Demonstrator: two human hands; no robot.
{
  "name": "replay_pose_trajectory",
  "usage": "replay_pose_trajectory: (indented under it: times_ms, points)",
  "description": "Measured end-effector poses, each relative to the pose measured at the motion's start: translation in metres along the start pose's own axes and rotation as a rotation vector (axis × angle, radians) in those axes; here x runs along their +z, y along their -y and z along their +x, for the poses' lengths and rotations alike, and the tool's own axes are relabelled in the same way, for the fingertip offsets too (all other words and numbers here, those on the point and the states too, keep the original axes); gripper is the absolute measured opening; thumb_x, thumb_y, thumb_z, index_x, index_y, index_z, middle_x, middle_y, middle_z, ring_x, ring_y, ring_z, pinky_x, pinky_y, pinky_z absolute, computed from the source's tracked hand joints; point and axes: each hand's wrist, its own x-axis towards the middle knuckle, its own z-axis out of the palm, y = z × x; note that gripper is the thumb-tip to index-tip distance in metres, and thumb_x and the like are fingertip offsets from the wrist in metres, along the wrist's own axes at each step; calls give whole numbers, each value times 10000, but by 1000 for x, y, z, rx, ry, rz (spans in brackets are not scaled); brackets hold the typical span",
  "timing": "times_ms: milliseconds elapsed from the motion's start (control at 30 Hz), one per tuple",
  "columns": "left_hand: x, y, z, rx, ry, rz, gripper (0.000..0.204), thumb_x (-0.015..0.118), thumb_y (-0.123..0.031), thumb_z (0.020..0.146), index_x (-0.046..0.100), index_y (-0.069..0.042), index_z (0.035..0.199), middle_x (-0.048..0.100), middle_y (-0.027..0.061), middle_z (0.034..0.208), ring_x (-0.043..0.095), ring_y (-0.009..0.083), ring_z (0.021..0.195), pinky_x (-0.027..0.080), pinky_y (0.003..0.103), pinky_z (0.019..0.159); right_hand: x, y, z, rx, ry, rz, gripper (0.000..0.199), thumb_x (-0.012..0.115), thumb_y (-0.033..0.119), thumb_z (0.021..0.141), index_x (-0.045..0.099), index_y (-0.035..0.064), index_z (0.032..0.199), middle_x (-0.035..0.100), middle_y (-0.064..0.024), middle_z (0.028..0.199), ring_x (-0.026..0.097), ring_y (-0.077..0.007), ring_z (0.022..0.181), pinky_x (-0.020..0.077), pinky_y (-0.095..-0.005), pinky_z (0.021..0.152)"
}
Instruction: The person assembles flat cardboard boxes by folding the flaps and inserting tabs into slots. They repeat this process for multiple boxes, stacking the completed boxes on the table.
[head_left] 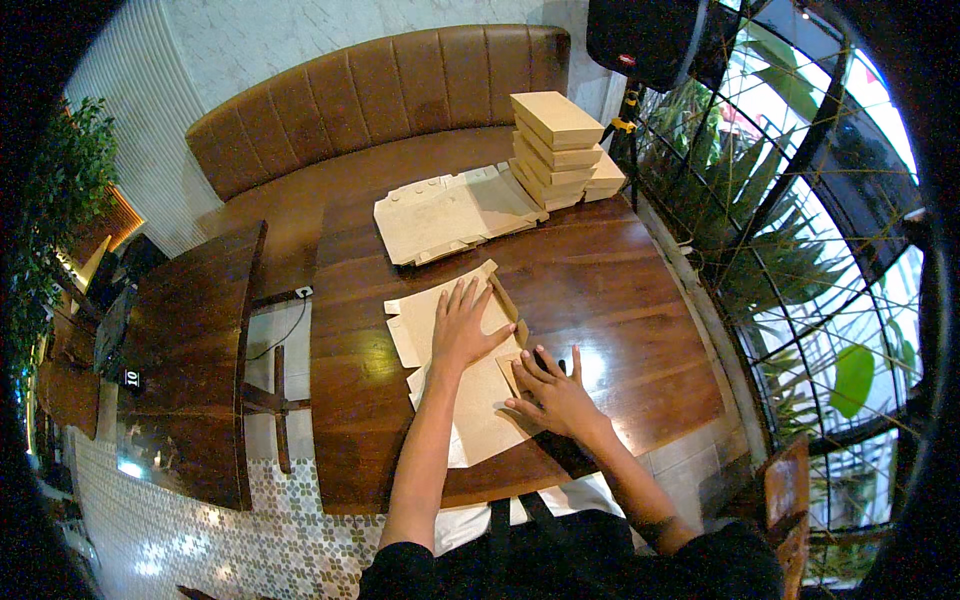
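In the head view, a card sheet (480, 420) lies on the table (630, 300), close to its near edge and well short of its right edge. The left hand (465, 335) is flat on the sheet's far part, fingers spread wide, thumb toward the raised strip (507, 305) on the sheet's right side; it grips nothing. The right hand (560, 395) is loosely spread at the sheet's right edge, with no pinch showing; whether its tips press the small flap (506, 372) there I cannot tell. A second sheet (440, 215) lies nearer the table's far edge, beside the stack (555, 130) at the far right corner.

For clean folds, I judge the left palm should bear down close to the crease, so the sheet cannot slide or bow, while the right fingers work the flap from its root, not its tip. One even push along the score is best; forcing a corner could tear the card or crease it crooked
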Motion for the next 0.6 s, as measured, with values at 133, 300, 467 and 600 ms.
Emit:
replay_pose_trajectory:
  times_ms: [133, 300, 467, 600]
  points:
    - [-3, -13, -15, -35, 18, 77, 1068, 549, -832, 866, 407, -83, 1613, 303, 167, 1707, 169, 340, 1613, 60, 596, 1288, 1, -1, 3, -9, -4, -75, 844, 443, 714, 996, 494, 83, 1554, 434, -134, 1646, 226, -363, 1597, -96, -785, 1176]
    - [0, -26, -39, -34, 25, 13, 1144, 529, -868, 849, 378, -34, 1616, 244, 222, 1716, 127, 365, 1619, 29, 630, 1275, 4, -2, 7, -26, 43, -123, 936, 448, 731, 982, 448, -4, 1561, 422, -149, 1651, 209, -365, 1602, -103, -800, 1161]
    - [2, -24, -33, -24, 8, -19, 1130, 538, -874, 837, 395, -70, 1618, 269, 192, 1715, 159, 350, 1614, 40, 605, 1285, -8, 2, -2, -54, 38, -58, 974, 470, 740, 967, 464, -58, 1524, 427, -164, 1643, 193, -363, 1606, -84, -810, 1159]
    - [0, -24, -32, -30, 38, -12, 1109, 565, -842, 853, 381, -62, 1620, 258, 203, 1716, 158, 359, 1614, 39, 604, 1285, -20, 4, -26, -40, 100, -29, 943, 464, 719, 984, 482, -67, 1504, 427, -168, 1642, 189, -365, 1607, -72, -812, 1159]
